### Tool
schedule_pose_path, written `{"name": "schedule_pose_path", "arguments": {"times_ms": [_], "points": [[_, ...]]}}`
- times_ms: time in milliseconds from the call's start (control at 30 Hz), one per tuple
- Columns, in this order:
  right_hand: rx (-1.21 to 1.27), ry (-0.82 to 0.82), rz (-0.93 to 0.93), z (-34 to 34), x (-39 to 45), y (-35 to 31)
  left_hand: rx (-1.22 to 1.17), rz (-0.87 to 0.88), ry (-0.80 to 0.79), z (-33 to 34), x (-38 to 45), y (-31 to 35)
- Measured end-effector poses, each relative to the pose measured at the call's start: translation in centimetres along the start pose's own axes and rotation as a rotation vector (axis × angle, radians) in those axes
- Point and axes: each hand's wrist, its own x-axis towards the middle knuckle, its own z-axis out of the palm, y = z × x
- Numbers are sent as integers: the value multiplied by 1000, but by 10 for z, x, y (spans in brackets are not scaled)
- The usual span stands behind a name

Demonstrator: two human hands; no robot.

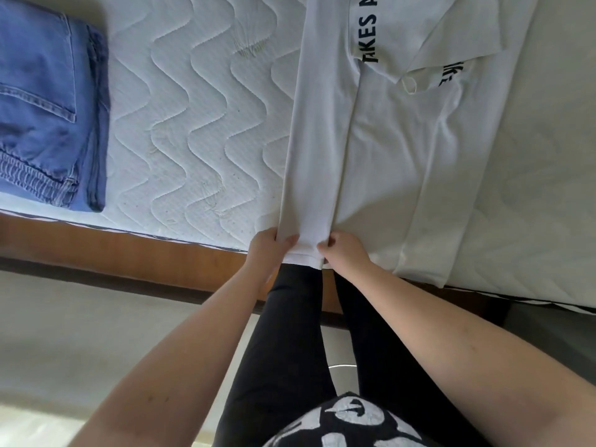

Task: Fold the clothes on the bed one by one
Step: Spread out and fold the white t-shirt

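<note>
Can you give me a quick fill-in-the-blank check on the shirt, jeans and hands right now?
1. Both hands, left hand and right hand, grip the bottom hem of the ____ T-shirt.
2. The folded blue ____ lie on the mattress, left of the shirt.
3. The shirt's left side panel is folded ____ the shirt's middle.

Missing words: white; jeans; over

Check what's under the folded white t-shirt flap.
Under the folded white t-shirt flap lies the shirt's own body, on the white quilted mattress. Anything between the layers is hidden.
</note>
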Motion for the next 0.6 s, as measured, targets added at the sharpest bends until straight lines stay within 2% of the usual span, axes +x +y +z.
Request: {"name": "schedule_pose_path", "arguments": {"times_ms": [133, 200, 267, 333, 400, 600], "points": [[-79, -81, 69, -4, -2, 2, 140, -27, 20, -2, -10, -8], [-236, -75, 92, -16, 3, -7, 277, 30, 125, -5, -13, -4], [-331, 7, 53, -34, 8, -20, 361, 127, 275, -6, -14, 3], [-233, 104, -25, -55, 15, -35, 331, 223, 356, -9, -11, 17], [-120, 202, -100, -79, 24, -53, 308, 325, 367, -13, -1, 38], [44, 468, -303, -155, 56, -104, 450, 559, 426, -25, 53, 133]]}}
